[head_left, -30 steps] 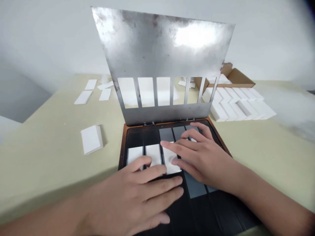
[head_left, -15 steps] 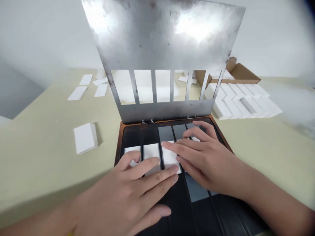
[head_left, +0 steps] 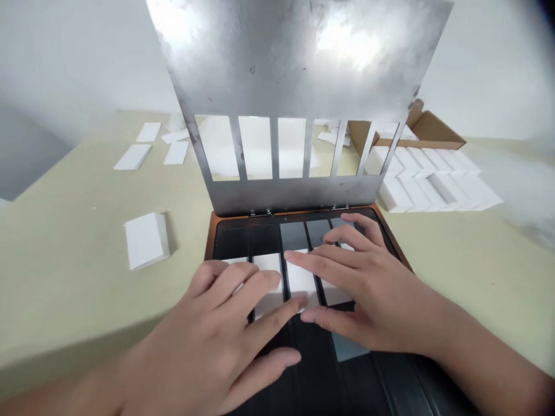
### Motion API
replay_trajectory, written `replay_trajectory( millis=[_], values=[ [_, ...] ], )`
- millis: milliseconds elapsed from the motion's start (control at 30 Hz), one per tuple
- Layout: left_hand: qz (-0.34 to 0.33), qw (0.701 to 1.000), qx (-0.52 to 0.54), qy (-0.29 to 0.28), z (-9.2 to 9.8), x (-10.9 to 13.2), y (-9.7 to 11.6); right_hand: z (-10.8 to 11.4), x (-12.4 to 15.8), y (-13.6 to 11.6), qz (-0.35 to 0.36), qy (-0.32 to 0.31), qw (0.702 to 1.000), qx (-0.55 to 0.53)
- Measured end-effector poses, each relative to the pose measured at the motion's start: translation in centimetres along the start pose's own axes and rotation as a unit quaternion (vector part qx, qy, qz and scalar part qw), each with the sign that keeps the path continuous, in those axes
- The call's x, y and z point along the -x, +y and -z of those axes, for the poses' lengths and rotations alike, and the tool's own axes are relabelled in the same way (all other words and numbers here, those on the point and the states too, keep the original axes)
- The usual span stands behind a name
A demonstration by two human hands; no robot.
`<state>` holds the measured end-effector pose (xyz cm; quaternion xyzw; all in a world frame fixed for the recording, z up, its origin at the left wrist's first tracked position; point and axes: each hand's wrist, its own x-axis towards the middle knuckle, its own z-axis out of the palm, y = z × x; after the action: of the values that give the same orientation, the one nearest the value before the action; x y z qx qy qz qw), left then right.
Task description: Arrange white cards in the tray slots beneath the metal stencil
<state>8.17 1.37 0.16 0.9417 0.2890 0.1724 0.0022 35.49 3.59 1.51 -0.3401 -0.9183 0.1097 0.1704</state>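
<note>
Card (head_left: 299, 282) lay flat on the black board (head_left: 318, 375), right between the two hands, in a row of white ones. Left hand (head_left: 217, 335) was loose, palm down, one fingertip on the card's near end, the rest curled over the row to its left. Right hand (head_left: 373, 289) was spread, index at the far end, thumb by the near edge, so they were touching it, not really clutching it. Past both hands stood a metal lid (head_left: 281, 69) with windows cut through. Out beyond the left hand sat a stack (head_left: 143, 240), and past the right one, white blocks (head_left: 437, 190) and a box (head_left: 436, 128).
</note>
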Motion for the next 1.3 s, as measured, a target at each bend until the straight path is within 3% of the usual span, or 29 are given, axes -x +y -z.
replay_trajectory(
  millis=[400,600,900,1000,1133,1300],
  values=[
    [0.014,1.000,-0.011,0.020,0.4,-0.2,0.0,-1.1,-0.8,0.5,0.013,0.003,1.000,0.011],
    [-0.107,0.993,0.016,0.051,0.8,-0.2,0.1,-1.4,-1.1,0.5,0.009,0.027,0.999,0.016],
    [-0.014,0.999,0.045,0.006,0.3,-0.5,0.2,-1.0,-0.5,0.1,-0.015,0.011,1.000,-0.017],
    [-0.015,0.999,0.046,0.013,0.2,-0.3,0.4,-0.6,-0.5,0.0,-0.040,-0.003,0.999,-0.028],
    [-0.023,0.999,0.040,0.017,0.2,-0.3,0.4,-0.9,-0.6,0.3,-0.082,-0.011,0.995,0.052],
    [-0.022,0.999,0.042,0.016,0.1,-0.4,0.4,-1.4,-0.9,0.4,-0.078,-0.009,0.994,0.073]
  ],
)
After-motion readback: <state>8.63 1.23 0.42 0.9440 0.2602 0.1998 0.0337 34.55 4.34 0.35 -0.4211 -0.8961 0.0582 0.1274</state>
